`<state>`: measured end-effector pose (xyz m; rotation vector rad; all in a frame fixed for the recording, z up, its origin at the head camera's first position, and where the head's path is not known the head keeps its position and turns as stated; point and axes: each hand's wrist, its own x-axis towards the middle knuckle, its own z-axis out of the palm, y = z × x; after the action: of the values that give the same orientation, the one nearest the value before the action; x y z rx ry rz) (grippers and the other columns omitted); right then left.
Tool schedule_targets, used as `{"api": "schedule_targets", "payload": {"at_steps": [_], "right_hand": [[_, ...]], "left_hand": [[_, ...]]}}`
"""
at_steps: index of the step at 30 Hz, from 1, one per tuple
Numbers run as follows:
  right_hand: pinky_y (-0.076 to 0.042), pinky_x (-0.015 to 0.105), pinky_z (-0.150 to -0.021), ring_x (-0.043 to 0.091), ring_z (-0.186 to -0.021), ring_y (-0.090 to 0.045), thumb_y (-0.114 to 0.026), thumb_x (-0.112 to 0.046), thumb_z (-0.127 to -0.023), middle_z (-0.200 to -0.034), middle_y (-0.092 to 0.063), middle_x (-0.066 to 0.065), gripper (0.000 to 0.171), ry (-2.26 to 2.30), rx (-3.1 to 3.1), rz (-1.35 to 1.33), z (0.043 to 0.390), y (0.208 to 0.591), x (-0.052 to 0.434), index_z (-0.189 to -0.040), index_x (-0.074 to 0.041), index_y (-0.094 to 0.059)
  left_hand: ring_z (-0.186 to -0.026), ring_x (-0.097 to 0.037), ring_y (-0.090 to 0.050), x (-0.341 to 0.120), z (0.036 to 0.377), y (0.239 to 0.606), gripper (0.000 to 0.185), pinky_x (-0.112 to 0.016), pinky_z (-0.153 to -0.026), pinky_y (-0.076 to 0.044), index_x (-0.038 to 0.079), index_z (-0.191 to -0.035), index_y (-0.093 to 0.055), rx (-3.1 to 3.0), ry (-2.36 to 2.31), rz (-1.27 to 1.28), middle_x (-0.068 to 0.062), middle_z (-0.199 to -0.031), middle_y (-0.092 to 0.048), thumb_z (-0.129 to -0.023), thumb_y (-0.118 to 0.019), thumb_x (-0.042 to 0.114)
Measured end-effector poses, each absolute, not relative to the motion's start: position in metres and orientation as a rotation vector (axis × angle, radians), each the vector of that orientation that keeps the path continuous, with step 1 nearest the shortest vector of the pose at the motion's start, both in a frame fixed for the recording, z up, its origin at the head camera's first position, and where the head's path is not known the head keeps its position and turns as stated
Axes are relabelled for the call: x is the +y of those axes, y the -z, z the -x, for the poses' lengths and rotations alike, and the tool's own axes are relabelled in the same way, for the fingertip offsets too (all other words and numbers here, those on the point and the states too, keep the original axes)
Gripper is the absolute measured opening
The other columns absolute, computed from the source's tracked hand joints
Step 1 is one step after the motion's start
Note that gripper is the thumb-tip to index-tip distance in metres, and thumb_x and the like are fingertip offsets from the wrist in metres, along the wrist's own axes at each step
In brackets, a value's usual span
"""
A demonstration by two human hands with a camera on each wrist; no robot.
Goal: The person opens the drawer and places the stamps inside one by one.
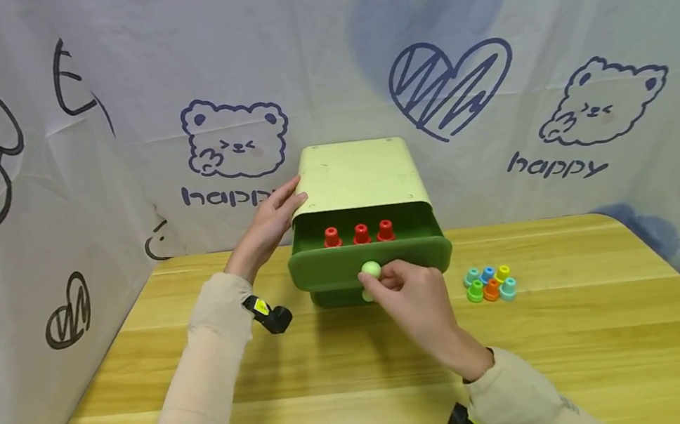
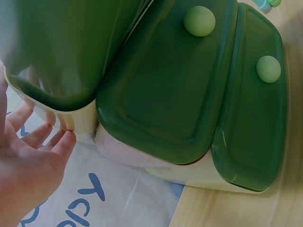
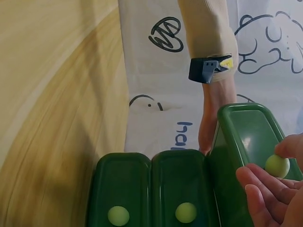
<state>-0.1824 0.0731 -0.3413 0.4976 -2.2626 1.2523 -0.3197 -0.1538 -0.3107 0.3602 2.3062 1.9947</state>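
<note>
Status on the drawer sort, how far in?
Done: three red pegs sit in the open top drawer. In hand: right hand pinches its knob; left hand rests on the cabinet. Left: six coloured pegs on the table.

A small chest of drawers (image 1: 356,174) with a pale green shell stands upright between the hands, its left edge under the left hand (image 1: 270,217). Its dark green top drawer (image 1: 371,259) is pulled out; the right hand (image 1: 410,295) pinches its round light green knob (image 1: 371,270). Three red pegs (image 1: 358,234) stand inside in a row.
</note>
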Motion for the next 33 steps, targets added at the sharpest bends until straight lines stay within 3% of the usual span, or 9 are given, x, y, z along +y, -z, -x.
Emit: {"api": "schedule_targets", "payload": {"at_steps": [17,33], "right_hand": [[-0.046,0.028,-0.049,0.011,-0.054,-0.057,-0.071,-0.026,-0.09,-0.07,-0.069,0.004,0.025,-1.239,-2.403,-0.437,0.209,0.328,0.071,-0.08,-0.003,-0.072],[-0.052,0.03,-0.057,0.018,-0.068,-0.066,-0.07,-0.024,-0.09,-0.075,-0.071,0.005,0.023,-1.267,-2.444,-0.467,0.232,0.329,0.074,-0.087,-0.001,-0.071]], "left_hand": [[-0.144,-0.022,-0.019,-0.156,0.319,0.31,0.06,-0.039,-0.115,-0.022,0.016,-0.154,-0.026,2.317,-1.974,-0.363,-0.004,-0.159,-0.019,-0.102,-0.049,0.032],[-0.144,-0.019,-0.019,-0.154,0.321,0.312,0.059,-0.037,-0.115,-0.022,0.017,-0.154,-0.027,2.297,-1.998,-0.346,-0.003,-0.159,-0.02,-0.102,-0.05,0.032]]}}
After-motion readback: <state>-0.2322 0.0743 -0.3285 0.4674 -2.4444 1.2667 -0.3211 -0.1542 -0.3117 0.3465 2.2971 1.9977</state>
